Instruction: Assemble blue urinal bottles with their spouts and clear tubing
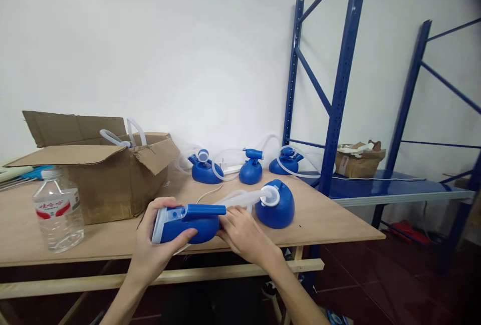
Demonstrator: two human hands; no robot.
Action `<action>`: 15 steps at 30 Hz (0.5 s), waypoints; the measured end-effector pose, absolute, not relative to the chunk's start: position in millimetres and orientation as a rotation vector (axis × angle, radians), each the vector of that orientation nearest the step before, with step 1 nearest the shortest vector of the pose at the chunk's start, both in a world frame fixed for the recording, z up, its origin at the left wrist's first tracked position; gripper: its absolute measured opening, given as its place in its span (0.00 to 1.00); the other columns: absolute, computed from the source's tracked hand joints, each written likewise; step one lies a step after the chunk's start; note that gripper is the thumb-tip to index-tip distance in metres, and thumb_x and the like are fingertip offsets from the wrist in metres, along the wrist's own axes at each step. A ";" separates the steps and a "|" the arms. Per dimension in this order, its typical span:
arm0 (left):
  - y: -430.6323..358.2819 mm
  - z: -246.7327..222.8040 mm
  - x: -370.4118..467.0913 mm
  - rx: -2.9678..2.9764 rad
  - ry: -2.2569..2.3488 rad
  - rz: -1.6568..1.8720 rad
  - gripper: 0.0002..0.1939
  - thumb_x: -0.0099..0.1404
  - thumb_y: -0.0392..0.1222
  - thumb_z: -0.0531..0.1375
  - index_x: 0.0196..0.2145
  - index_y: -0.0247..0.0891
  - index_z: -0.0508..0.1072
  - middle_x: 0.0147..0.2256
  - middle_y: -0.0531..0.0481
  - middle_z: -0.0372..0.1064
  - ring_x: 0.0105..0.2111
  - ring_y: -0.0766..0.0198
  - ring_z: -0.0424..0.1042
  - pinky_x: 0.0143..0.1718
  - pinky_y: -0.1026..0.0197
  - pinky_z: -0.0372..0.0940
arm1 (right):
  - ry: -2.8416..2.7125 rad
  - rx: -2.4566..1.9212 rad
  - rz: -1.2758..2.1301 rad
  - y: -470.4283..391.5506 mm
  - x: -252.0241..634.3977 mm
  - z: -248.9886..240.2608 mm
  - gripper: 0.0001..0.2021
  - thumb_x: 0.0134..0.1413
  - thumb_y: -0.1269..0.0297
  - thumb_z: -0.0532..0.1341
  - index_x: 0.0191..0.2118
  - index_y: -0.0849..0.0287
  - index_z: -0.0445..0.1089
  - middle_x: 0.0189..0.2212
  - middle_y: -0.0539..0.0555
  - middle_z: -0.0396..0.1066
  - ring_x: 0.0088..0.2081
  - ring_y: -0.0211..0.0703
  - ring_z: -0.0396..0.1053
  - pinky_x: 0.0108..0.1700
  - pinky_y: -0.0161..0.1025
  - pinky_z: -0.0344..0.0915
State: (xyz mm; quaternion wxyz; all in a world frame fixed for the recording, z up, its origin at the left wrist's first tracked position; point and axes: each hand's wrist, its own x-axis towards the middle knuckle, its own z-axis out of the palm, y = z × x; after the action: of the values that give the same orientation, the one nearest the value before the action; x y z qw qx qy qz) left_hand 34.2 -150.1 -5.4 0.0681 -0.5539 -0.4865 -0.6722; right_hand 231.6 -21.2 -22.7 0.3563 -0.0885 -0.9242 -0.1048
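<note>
My left hand (150, 230) grips a blue plastic bottle (206, 230) by its pale, flat end, with the thumb along the lower side. The bottle lies on its side in the air above the table's front edge, its long blue handle on top. My right hand (242, 232) has its fingers curled against the bottle's right end; the fingertips are partly hidden there. Just beyond that hand, a second blue bottle (283, 210) rests on the table, and a clear hose (244, 198) runs left from its white cap, passing behind my right hand.
Three more blue bottles with hoses, among them one in the middle (250, 172), stand along the wall. An open cardboard box (108, 190) and a water bottle (58, 230) occupy the left of the wooden table (330, 222). Blue metal shelving (340, 74) rises at the right.
</note>
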 end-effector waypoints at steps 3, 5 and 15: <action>-145.8 -4.6 33.4 -1.466 -1.679 -2.111 0.27 0.50 0.57 0.73 0.43 0.43 0.70 0.44 0.49 0.73 0.43 0.54 0.75 0.44 0.56 0.71 | -2.220 -0.193 -0.167 -12.8 248.2 -15.8 0.14 0.72 0.56 0.57 0.49 0.60 0.73 0.43 0.62 0.77 0.45 0.53 0.73 0.48 0.48 0.66; -144.6 -2.3 32.4 -1.306 -1.768 -2.184 0.30 0.48 0.59 0.73 0.43 0.44 0.70 0.43 0.49 0.73 0.41 0.54 0.75 0.41 0.57 0.71 | -2.168 -0.242 0.100 -3.3 260.5 -13.2 0.17 0.72 0.52 0.57 0.40 0.59 0.76 0.34 0.57 0.77 0.37 0.48 0.73 0.42 0.44 0.67; -128.2 -10.4 35.8 -1.162 -1.837 -2.530 0.33 0.52 0.62 0.71 0.49 0.44 0.69 0.42 0.51 0.71 0.38 0.60 0.73 0.40 0.58 0.71 | -1.860 -0.342 1.363 38.1 234.6 -46.2 0.28 0.63 0.36 0.59 0.51 0.57 0.74 0.51 0.61 0.74 0.46 0.50 0.76 0.39 0.41 0.71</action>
State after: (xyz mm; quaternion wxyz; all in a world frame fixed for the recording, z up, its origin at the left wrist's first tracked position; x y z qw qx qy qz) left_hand 35.8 -128.2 -10.4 -0.0968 -0.3467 -0.5480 -0.7550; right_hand 234.6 38.1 -46.2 0.3943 -0.1349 -0.7332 0.5374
